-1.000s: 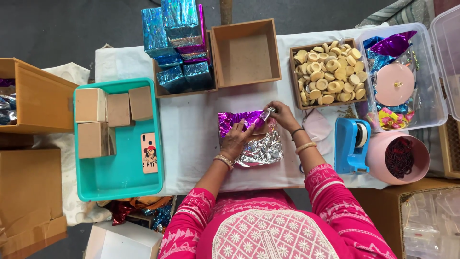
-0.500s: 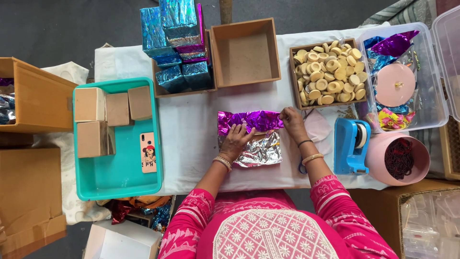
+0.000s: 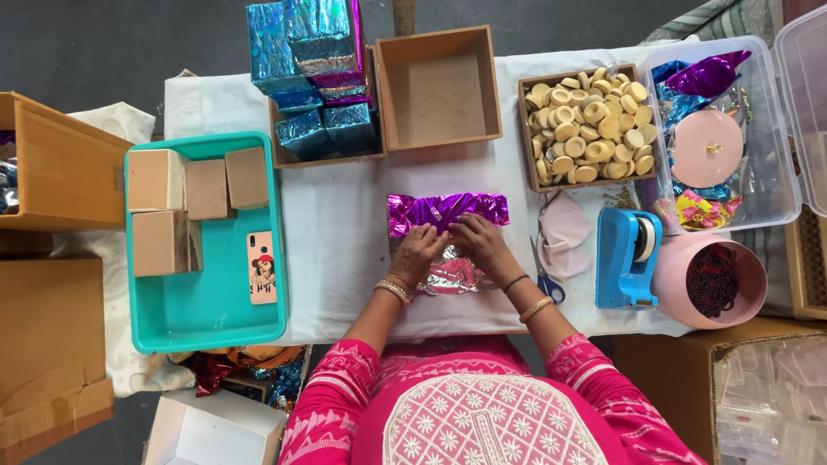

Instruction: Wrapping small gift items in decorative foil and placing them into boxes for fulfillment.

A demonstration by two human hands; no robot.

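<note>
Folding purple foil [image 3: 448, 211] over a box at table [image 3: 345, 224] centre — left hand [image 3: 418, 254] and right hand [image 3: 482, 245] both pressing, fingers flat, not clenching. Tape dispenser [image 3: 627, 258] waiting at 3 o'clock — sealing likely next.

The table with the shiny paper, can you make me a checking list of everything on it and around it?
Surface: white-covered table, crowded with boxes and tubs.
Job's things: magenta foil sheet spread at the middle, silver side showing near the wrists.
Clutter: teal tray with plain brown boxes and a phone; foil-wrapped boxes; empty brown box; box of round tan pieces; blue tape dispenser; scissors; pink bowl; clear tub of foil scraps.
Grippers: left hand and right hand press on the foil.
Cables: nothing seen.
Surroundings: cardboard boxes at the left.
</note>
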